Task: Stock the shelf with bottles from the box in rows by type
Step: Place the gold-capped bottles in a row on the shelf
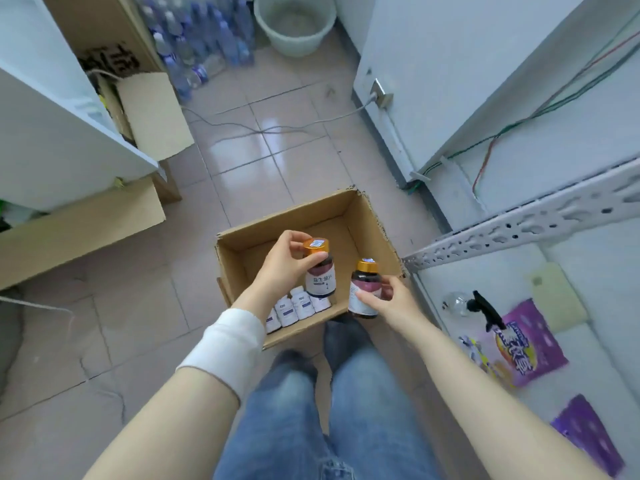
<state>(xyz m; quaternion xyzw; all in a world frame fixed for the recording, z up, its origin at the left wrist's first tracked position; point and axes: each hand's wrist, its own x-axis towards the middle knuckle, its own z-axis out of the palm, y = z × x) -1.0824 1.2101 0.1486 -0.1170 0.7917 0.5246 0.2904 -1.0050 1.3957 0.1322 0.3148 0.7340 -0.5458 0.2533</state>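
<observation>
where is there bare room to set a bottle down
Inside the box, the far floor between white bottles and far wall is bare; they crowd the near wall. On the shelf, a bare strip lies between metal rail and spray bottle; purple bags crowd its near end.

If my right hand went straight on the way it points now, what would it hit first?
Most likely the other gold-capped bottle, held by your left hand above the box. Your right hand points that way, its own bottle leading. Depth is unclear, so it might pass beside.
</observation>
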